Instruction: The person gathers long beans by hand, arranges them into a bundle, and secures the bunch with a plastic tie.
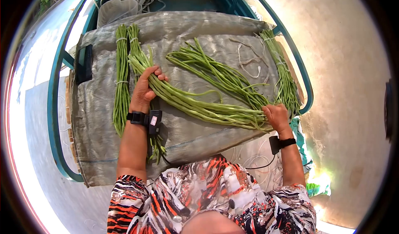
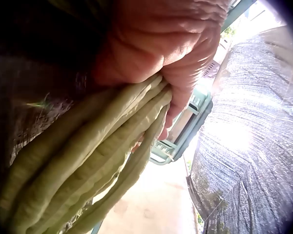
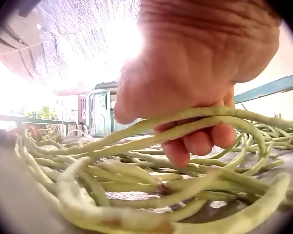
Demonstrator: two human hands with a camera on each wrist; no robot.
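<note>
A bunch of long green beans (image 1: 195,107) stretches across the grey woven sheet (image 1: 99,159). My left hand (image 1: 145,86) grips it near its left end, the thumb and fingers curled round the stems; thick pale bean strands (image 2: 88,146) run out of that hand in the left wrist view. At the bunch's other end, near the sheet's front right, is my right hand (image 1: 277,117). Its fingers curl round a few bean strands (image 3: 132,129) in the right wrist view, with more beans lying below. Behind the bunch lies a loose heap of darker beans (image 1: 212,70).
Left of the bunch lies a tied bean bundle (image 1: 121,67), with a second tied bundle (image 1: 134,36) partly under the held beans. Another tied bundle (image 1: 278,63) lies far right, near pale strings (image 1: 249,61). A black flat object (image 1: 84,63) sits by the teal rail (image 1: 53,109).
</note>
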